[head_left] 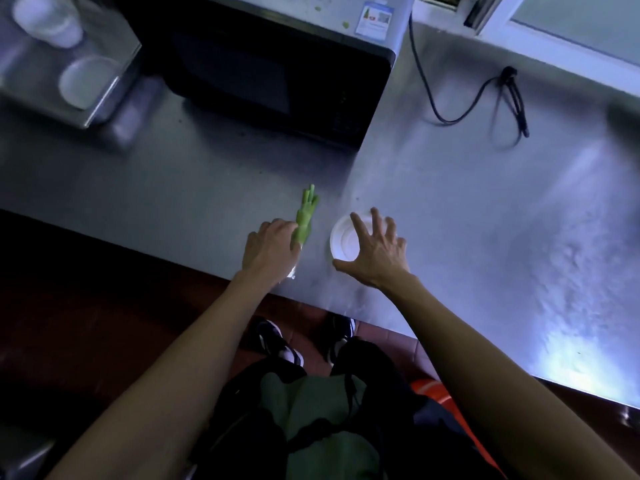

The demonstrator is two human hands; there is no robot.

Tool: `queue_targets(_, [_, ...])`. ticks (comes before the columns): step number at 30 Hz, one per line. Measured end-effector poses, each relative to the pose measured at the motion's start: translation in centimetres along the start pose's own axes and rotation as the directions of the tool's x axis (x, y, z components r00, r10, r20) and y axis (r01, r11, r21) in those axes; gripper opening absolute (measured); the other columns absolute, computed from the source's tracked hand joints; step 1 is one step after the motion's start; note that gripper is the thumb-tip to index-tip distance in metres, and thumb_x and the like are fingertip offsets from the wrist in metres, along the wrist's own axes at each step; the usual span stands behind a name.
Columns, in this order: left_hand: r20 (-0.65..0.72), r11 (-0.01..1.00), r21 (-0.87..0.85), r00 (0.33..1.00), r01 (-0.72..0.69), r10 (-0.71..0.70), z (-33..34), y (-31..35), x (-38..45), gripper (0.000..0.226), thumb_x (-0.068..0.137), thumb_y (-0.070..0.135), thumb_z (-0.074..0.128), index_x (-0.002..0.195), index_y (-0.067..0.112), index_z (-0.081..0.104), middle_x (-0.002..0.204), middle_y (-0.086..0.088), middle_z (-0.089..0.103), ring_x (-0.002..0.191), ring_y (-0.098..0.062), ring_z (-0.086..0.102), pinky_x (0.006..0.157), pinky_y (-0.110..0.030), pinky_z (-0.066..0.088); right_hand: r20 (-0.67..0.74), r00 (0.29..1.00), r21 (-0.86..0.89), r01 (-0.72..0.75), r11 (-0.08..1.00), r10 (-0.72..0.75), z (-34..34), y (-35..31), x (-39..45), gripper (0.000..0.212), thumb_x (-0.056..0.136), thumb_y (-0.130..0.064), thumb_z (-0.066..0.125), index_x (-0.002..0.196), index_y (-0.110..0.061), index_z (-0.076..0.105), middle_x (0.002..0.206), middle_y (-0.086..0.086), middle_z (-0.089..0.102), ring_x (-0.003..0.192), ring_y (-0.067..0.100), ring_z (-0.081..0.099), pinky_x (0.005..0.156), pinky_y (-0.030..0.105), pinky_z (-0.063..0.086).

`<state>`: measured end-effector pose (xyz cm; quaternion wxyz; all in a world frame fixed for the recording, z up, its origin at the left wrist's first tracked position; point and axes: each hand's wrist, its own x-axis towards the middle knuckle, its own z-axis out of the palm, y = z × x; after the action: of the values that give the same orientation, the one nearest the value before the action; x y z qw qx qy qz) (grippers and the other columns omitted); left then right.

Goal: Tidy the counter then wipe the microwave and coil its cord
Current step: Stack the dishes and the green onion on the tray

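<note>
While microwave (277,64) sits on steel counter (485,220), left hand (270,249) grasps greens (304,220); right hand (375,252) spread, released.

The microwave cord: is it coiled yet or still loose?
Loose. The black cord trails across the steel counter to the right of the microwave, its plug end lying free; neither hand touches it.

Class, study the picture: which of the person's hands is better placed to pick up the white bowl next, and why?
The right hand. Its fingers are spread directly over the white bowl, thumb at the near rim. The left hand is already on the green vegetable beside it.
</note>
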<state>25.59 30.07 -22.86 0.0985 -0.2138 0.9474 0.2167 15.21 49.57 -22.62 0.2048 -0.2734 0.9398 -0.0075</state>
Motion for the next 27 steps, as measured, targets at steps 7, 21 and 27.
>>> queue_targets(7, [0.014,0.995,0.014,0.995,0.102,-0.102,1.8,1.7,0.7,0.029,0.094,0.027,0.054,0.122,0.019,0.057,0.117,-0.002,0.059,0.102,-0.023,0.056,0.083,-0.043,0.050,-0.010,0.995,0.015,0.096,0.995,-0.096,0.0,2.0,1.5,0.109,0.064,-0.081,0.059,0.152,-0.033,0.017,0.162,0.008,0.010,0.142,0.043,0.018,0.098,0.061,0.039])
queue_targets(21, [-0.073,0.948,-0.071,0.946,0.312,-0.317,3.9,3.8,0.3,0.054,0.090,0.017,0.063,0.138,0.021,0.040,0.117,-0.010,0.055,0.097,-0.028,0.059,0.075,-0.043,0.053,0.025,0.966,-0.023,0.260,0.965,-0.259,0.2,2.9,1.7,0.108,0.066,-0.079,0.064,0.152,-0.031,0.020,0.162,0.010,0.008,0.143,0.045,0.016,0.101,0.063,0.037])
queue_targets(27, [-0.105,0.936,-0.143,0.936,0.321,-0.337,2.8,1.5,-2.6,0.054,0.091,0.012,0.052,0.143,0.023,0.041,0.110,-0.009,0.056,0.091,-0.027,0.056,0.070,-0.040,0.049,0.038,0.952,-0.065,0.305,0.950,-0.303,-0.4,1.3,2.6,0.108,0.066,-0.078,0.066,0.152,-0.032,0.019,0.162,0.009,0.007,0.143,0.045,0.015,0.101,0.062,0.037])
